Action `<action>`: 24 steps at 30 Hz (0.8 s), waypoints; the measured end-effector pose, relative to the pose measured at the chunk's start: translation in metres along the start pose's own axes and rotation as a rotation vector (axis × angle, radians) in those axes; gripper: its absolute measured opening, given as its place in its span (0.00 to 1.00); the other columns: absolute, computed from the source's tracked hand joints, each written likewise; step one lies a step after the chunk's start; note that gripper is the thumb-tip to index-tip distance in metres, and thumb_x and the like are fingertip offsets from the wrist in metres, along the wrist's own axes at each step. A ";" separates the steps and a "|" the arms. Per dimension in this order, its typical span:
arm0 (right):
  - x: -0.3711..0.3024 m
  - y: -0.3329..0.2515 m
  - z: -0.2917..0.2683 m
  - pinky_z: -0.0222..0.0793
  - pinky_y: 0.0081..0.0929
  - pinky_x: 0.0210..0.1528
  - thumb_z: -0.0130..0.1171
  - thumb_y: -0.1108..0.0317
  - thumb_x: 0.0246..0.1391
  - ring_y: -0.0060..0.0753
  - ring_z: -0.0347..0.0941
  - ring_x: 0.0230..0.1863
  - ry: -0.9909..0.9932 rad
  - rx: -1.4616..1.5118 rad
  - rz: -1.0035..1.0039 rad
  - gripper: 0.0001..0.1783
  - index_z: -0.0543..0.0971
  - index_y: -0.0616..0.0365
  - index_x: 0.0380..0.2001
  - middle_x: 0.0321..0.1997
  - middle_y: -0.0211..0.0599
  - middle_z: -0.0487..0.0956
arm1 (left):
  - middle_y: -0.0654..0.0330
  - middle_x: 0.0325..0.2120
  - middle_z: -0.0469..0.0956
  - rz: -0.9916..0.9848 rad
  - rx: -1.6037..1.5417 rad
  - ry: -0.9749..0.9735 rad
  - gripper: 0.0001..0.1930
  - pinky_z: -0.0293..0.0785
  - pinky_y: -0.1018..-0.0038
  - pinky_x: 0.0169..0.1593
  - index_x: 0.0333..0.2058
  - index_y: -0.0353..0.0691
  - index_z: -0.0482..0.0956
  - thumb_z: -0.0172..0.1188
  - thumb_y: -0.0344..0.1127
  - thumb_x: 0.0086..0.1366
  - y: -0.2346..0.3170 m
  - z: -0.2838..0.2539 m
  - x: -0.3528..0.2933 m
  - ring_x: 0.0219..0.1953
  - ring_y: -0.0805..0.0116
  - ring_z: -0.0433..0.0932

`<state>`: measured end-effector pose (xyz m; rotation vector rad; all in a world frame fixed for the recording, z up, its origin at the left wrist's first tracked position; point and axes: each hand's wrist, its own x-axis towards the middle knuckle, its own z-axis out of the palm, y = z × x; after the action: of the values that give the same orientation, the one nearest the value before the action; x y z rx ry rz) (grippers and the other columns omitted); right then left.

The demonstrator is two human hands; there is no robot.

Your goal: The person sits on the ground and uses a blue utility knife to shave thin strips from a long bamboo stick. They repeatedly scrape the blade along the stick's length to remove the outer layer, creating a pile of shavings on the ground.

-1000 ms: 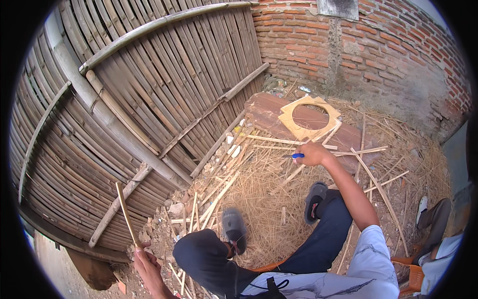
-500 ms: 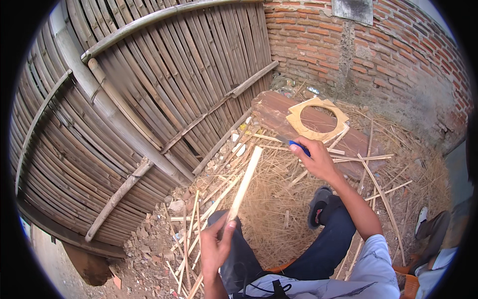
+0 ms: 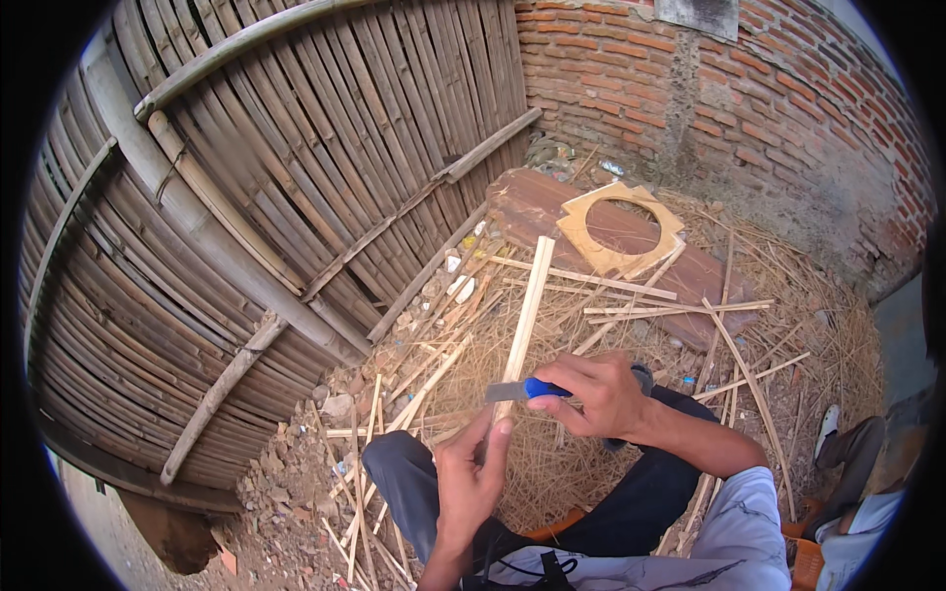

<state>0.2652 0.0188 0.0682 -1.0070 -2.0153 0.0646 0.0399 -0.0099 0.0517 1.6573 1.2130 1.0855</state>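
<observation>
My left hand (image 3: 473, 469) is closed around the lower end of a pale bamboo strip (image 3: 529, 313), which slants up and away from me. In my right hand (image 3: 598, 394) is a knife with a blue handle (image 3: 547, 388). Its grey blade (image 3: 505, 392) points left and lies across the strip, just above my left fingertips. Whether the edge has entered the bamboo, I cannot tell. Both hands are close together over my bent knees.
A brown board (image 3: 537, 210) lies ahead with a yellowish frame with a round hole (image 3: 576, 238) on it. Shavings (image 3: 562, 473) and loose strips (image 3: 419, 394) cover the ground. A bamboo wall (image 3: 325, 167) stands left, a brick wall (image 3: 591, 79) behind. Another person's leg (image 3: 849, 458) shows at right.
My right hand has come down and toward me with the knife, bringing the blade onto the bamboo strip. My left hand has shifted right with the strip.
</observation>
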 end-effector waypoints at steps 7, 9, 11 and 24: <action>0.000 -0.005 0.000 0.76 0.33 0.24 0.75 0.55 0.59 0.40 0.83 0.24 -0.032 -0.032 0.077 0.18 0.86 0.58 0.40 0.29 0.37 0.84 | 0.58 0.18 0.74 0.057 0.111 0.091 0.17 0.62 0.74 0.26 0.56 0.29 0.84 0.65 0.35 0.76 0.004 0.010 0.004 0.22 0.79 0.67; -0.002 0.001 -0.001 0.77 0.33 0.25 0.75 0.55 0.59 0.41 0.83 0.25 -0.006 -0.079 0.075 0.18 0.86 0.60 0.40 0.30 0.38 0.85 | 0.62 0.17 0.72 0.018 0.099 0.042 0.16 0.59 0.74 0.25 0.55 0.30 0.85 0.65 0.35 0.76 -0.003 0.010 0.003 0.21 0.81 0.65; 0.001 0.013 -0.003 0.78 0.34 0.27 0.73 0.55 0.62 0.41 0.84 0.26 0.085 -0.114 0.095 0.17 0.86 0.60 0.41 0.31 0.40 0.86 | 0.68 0.17 0.69 -0.076 -0.081 -0.004 0.15 0.56 0.76 0.25 0.55 0.31 0.86 0.64 0.35 0.77 -0.015 0.011 -0.001 0.21 0.83 0.62; 0.010 0.028 -0.010 0.78 0.31 0.27 0.67 0.51 0.68 0.35 0.85 0.27 0.127 -0.084 0.138 0.19 0.86 0.58 0.42 0.33 0.40 0.87 | 0.75 0.20 0.63 -0.259 -0.292 -0.263 0.22 0.54 0.79 0.25 0.59 0.31 0.83 0.49 0.44 0.86 -0.043 -0.019 -0.013 0.22 0.85 0.58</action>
<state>0.2871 0.0418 0.0704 -1.1732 -1.8449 -0.0098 0.0070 -0.0110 0.0152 1.3295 1.0105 0.8115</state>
